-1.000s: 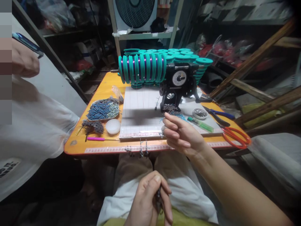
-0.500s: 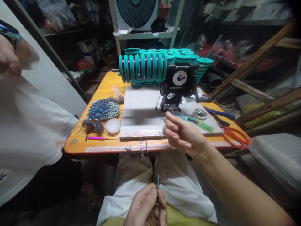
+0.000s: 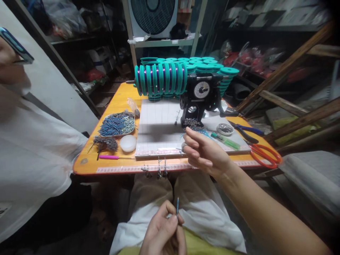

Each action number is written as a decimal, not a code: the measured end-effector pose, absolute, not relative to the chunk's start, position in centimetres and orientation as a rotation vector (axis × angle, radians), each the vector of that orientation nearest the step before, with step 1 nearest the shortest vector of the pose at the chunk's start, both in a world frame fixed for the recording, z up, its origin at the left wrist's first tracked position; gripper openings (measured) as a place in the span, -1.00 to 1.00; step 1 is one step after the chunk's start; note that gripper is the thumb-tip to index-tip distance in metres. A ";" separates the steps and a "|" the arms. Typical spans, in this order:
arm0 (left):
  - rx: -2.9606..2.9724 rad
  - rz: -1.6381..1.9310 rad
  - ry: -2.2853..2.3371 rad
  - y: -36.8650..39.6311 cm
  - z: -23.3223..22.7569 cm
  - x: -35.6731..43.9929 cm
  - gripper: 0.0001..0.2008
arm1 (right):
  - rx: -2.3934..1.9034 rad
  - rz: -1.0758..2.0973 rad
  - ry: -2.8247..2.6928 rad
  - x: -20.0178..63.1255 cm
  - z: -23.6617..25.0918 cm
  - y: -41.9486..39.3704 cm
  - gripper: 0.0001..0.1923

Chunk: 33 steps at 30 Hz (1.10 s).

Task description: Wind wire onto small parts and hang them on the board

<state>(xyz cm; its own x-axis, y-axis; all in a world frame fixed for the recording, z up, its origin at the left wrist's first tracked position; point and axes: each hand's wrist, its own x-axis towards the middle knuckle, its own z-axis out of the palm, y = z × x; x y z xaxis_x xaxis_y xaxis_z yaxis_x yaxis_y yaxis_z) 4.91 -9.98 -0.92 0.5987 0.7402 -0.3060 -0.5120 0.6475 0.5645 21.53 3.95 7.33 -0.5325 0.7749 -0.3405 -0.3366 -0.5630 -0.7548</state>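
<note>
Single view, head-worn camera. Looks forward and down from above the wearer's lap toward the orange table (image 3: 117, 102), whose near edge crosses mid-frame. Table taken as landmark: near, directly ahead, nearly its whole top in frame. Below the table edge, closest to the lens, the left hand (image 3: 163, 233); the right hand (image 3: 205, 152) over the near edge. Beyond the table's far side, dim shelving with a fan (image 3: 152, 16). Left of the table, another person's white sleeve (image 3: 34, 148). Wide lens, edges bowed. No second view to compare.
</note>
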 end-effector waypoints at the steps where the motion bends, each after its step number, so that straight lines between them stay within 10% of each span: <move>1: 0.434 0.754 0.529 -9.9 -1.0 4.9 -0.75 | -0.892 2.122 -0.825 21.5 7.3 4.0 -0.49; 18: 0.201 0.808 0.609 -10.7 -1.6 5.2 -0.64 | -0.900 2.143 -0.833 21.0 7.5 4.0 -0.51; 25: 1.131 0.910 1.158 -8.8 -1.9 4.8 -0.75 | -0.901 2.035 -1.194 22.4 8.2 3.8 -0.60; 33: 1.524 1.237 1.230 -3.1 2.5 6.4 -0.59 | -1.217 1.520 -1.911 23.9 11.2 3.3 -0.27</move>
